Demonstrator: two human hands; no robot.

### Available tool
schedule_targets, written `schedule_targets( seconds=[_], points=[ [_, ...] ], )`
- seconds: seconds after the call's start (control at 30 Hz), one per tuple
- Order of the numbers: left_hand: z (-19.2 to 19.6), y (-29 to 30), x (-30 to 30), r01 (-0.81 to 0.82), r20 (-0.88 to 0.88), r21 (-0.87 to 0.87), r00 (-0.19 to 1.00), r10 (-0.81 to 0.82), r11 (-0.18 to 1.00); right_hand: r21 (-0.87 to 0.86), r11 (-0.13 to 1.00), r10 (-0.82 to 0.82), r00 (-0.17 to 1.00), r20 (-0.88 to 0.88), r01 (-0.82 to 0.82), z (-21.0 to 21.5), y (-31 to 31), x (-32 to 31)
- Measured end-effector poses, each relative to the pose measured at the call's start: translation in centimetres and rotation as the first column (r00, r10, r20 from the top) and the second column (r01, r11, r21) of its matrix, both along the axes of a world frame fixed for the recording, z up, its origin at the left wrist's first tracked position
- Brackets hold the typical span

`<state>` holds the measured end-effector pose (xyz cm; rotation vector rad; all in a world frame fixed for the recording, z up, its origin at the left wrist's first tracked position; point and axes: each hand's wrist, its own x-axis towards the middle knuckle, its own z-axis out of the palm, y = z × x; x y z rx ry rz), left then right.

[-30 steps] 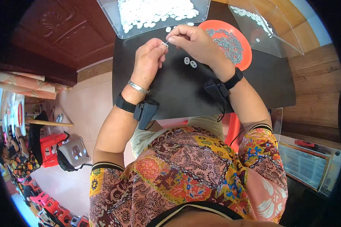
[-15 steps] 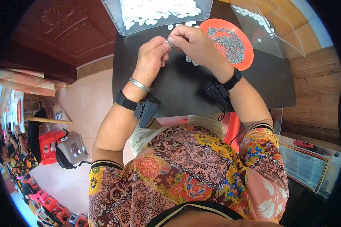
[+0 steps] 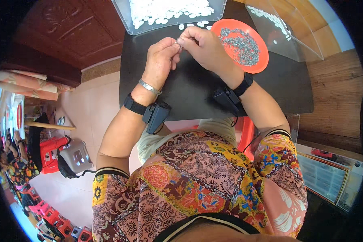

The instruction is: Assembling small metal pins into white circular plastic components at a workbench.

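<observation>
My left hand [image 3: 160, 59] and my right hand [image 3: 205, 46] meet fingertip to fingertip above the dark table. A small white plastic piece [image 3: 176, 44] is pinched between my left thumb and forefinger, mostly covered by the fingers. The right thumb and forefinger are closed against that same piece; whatever else they grip is too small to make out. Just right of my right hand sits a red plate [image 3: 263, 52] with a heap of small grey metal screws or pins [image 3: 246, 48]. Several loose white oval pieces [image 3: 189, 25] lie past my fingertips.
A clear plastic bin [image 3: 129, 28] full of white pieces stands at the table's far edge. A transparent panel [image 3: 302, 36] rises at the far right, with more white pieces [image 3: 268, 16] beside it. Red stools [image 3: 54, 153] and a person [image 3: 18, 161] are on the left.
Both hands stay together at nearly the same spot, with the fingers shifted slightly around the white piece. White pieces that showed beneath my right hand are now hidden.
</observation>
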<state>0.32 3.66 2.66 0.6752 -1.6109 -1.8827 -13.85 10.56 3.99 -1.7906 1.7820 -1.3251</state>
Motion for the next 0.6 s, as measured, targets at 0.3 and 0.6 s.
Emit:
schedule_targets(
  seconds=[0.3, 0.6],
  points=[
    [-0.3, -0.3, -0.1, 0.001, 0.038, -0.097, 0.999, 0.002, 0.995, 0.172, 0.983, 0.061, 0.996, 0.059, -0.071, 1.6, 0.4, -0.6],
    [0.2, -0.5, -0.1, -0.004, 0.067, -0.114, 0.998, 0.012, 0.993, 0.028, 0.992, 0.117, 0.979, 0.166, -0.123, 0.9, 0.2, -1.6]
  ],
)
